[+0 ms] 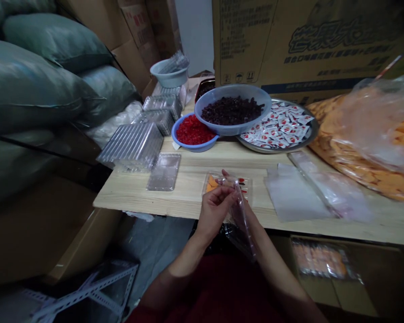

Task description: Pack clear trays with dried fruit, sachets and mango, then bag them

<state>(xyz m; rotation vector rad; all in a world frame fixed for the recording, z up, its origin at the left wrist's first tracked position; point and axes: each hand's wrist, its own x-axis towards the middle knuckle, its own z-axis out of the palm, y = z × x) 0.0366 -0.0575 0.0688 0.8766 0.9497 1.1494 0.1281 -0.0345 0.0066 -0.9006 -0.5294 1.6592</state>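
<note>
L hand (215, 206): thumb + forefinger pinching, apparently on the top edge of a clear plastic piece (241, 213); bag or lid, can't tell. R hand (229, 181): partly hidden behind plastic & L hand; some fingers reach out toward the far side, whether gripping can't tell.

Plastic hangs steeply tilted from L fingers toward the near edge, alongside R forearm. Looks thin & floppy; prob. clings. Best: light pinch right at the rim, R fingers flat behind for support, no hard squeeze (creases). If it's a bag, part the layers by rubbing thumb vs. finger rather than tugging.

Just beyond hands, on the surface (188, 179): filled clear tray (250, 190), orange pcs (211, 183) at L end, red & dark bits at R. Lies flat, partly under hands. Watch wrists & the trailing plastic; a knock might mix the contents. Safer to work a bit above it.

L of tray: one loose clear tray (163, 172), stack of trays (131, 143) beyond. Far: bowl of red bits (195, 147), bowl of dark bits (232, 130), pan of sachets (272, 150). R: flat clear bags (291, 193), well clear of elbows.
</note>
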